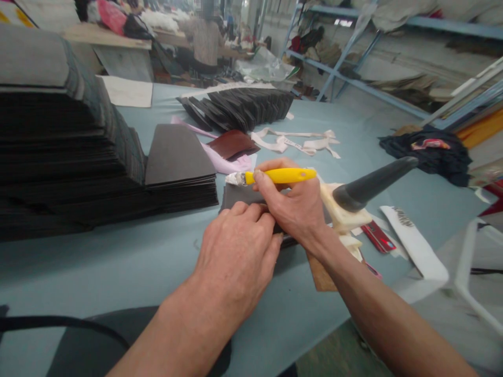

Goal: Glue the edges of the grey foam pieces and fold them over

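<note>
Dark panel [239, 196]: on the table under both hands, its far edge showing between them, the knife tip just above it.
Table [118, 251]: pale blue cover, running across the whole view.
Tall stack [58, 157]: black cut sheets piled high at the far left.
Wedge stack [178, 162]: dark tapered pieces just beside the tall stack, near the left hand.
Left hand [236, 256]: grasping, fingers curled over the panel and pressing down; thumb hidden.
Fanned pile [236, 107]: black pieces overlapped in a row, beyond the hands.
Burgundy piece [231, 144]: lying on a pink strip [226, 162].
Right hand [291, 204]: clenched round a yellow knife [279, 176], its tip pointing left.
White scraps [294, 141]: loose ribbons on the table, beyond the knife.
Black handle [373, 183]: tapered, tilted up from a cream pad [341, 207], just beyond the right wrist.
Tan board [320, 275]: poking out under the right forearm.
Red packet [377, 235]: flat on the table, right of the pad.
White strip [412, 241]: printed at one end, lying further right.
Black cloth [428, 157]: crumpled near the far right edge of the table.
Co-worker [206, 44]: standing well apart at a far bench.
</note>
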Motion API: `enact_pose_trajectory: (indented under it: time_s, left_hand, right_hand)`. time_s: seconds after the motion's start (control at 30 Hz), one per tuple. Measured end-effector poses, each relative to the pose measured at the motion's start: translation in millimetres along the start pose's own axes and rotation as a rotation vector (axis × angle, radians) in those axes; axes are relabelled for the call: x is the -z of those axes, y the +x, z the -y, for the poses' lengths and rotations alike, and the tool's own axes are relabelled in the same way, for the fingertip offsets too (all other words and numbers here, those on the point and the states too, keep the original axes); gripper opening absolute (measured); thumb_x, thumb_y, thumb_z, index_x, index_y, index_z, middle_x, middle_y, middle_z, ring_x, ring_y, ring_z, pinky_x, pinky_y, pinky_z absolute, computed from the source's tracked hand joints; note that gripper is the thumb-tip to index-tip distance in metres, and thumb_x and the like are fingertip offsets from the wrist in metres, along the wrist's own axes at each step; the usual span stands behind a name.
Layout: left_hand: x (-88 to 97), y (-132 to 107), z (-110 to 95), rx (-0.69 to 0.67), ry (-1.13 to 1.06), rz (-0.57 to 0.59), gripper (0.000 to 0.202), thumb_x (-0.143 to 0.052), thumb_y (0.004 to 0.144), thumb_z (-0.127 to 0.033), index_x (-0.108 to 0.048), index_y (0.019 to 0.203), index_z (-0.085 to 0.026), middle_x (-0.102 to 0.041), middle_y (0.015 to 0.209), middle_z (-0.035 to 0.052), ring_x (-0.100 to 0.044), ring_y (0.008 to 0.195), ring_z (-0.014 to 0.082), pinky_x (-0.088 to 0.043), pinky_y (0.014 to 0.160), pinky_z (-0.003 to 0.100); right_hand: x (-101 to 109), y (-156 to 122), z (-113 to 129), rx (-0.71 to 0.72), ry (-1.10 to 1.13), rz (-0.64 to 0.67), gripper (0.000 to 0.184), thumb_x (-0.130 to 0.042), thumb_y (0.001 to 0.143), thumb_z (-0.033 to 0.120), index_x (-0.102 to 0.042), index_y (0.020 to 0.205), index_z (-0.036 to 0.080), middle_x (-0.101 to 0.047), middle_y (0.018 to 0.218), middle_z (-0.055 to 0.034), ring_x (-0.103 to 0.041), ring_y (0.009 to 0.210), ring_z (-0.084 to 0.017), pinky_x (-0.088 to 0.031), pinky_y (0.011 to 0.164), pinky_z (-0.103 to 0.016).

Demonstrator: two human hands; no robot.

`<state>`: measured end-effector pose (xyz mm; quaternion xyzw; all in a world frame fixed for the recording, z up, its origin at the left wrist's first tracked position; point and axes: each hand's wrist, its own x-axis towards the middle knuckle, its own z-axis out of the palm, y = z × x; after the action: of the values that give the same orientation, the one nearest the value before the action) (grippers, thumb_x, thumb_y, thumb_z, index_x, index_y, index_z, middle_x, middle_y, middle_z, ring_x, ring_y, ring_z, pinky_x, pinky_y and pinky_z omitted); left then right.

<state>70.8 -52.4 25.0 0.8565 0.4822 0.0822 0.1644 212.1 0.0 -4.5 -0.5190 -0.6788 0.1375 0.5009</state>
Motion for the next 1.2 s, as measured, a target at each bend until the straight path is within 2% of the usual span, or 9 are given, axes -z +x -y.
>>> enact_pose_trajectory:
  time_s: [0.2, 0.37, 0.7, 0.93, 1.2]
  left_hand:
    - [1.7, -1, -2, 0.015, 0.008, 0.049, 0.031, -0.047, 0.109, -0.029, -0.074, 0.122, -0.021, -0.074, 0.137, 0.0084, -0.065, 0.128, 0.0363, -0.056, 0.113, 0.063]
    - [0.8, -1, -3, 0.020, 0.030, 0.034, 0.033, -0.049, 0.108, -0.030, -0.073, 0.129, -0.021, -0.073, 0.141, 0.0109, -0.065, 0.131, 0.0378, -0.056, 0.114, 0.064]
    - [-5.1, 1, 0, -0.017, 0.081, -0.021, 0.029, -0.050, 0.108, -0.032, -0.076, 0.116, -0.023, -0.070, 0.151, 0.0099, -0.065, 0.137, 0.0393, -0.058, 0.113, 0.063]
    - [-6.7, 1, 0, -0.024, 0.091, -0.052, 0.029, -0.050, 0.106, -0.036, -0.076, 0.113, -0.024, -0.073, 0.146, 0.0099, -0.068, 0.132, 0.0396, -0.058, 0.111, 0.065]
    - [-8.9, 1, 0, -0.041, 0.127, -0.093, 0.033, -0.047, 0.105, -0.039, -0.076, 0.110, -0.023, -0.076, 0.138, 0.0109, -0.069, 0.130, 0.0396, -0.059, 0.111, 0.063]
  right_hand:
    - [7, -2, 0, -0.017, -0.055, -0.003, 0.012, -0.071, 0.099, 0.038, -0.074, 0.098, 0.026, -0.080, 0.082, 0.0017, -0.077, 0.076, -0.017, -0.059, 0.072, -0.029]
    - [15, -4, -5, -0.007, -0.062, -0.012, 0.017, -0.070, 0.101, 0.043, -0.074, 0.098, 0.027, -0.079, 0.082, 0.0018, -0.076, 0.078, -0.018, -0.060, 0.075, -0.030]
    - [35, -9, -16, 0.006, -0.095, -0.047, 0.016, -0.070, 0.101, 0.041, -0.075, 0.098, 0.026, -0.076, 0.082, 0.0008, -0.077, 0.082, -0.019, -0.061, 0.075, -0.030]
    - [52, -12, -16, 0.006, -0.188, -0.064, 0.011, -0.072, 0.100, 0.032, -0.076, 0.094, 0.024, -0.075, 0.077, 0.0019, -0.076, 0.074, -0.017, -0.059, 0.074, -0.033]
    - [66, -14, -23, -0.016, -0.221, -0.076, 0.013, -0.072, 0.100, 0.034, -0.073, 0.095, 0.022, -0.077, 0.083, 0.0000, -0.078, 0.077, -0.018, -0.062, 0.074, -0.032]
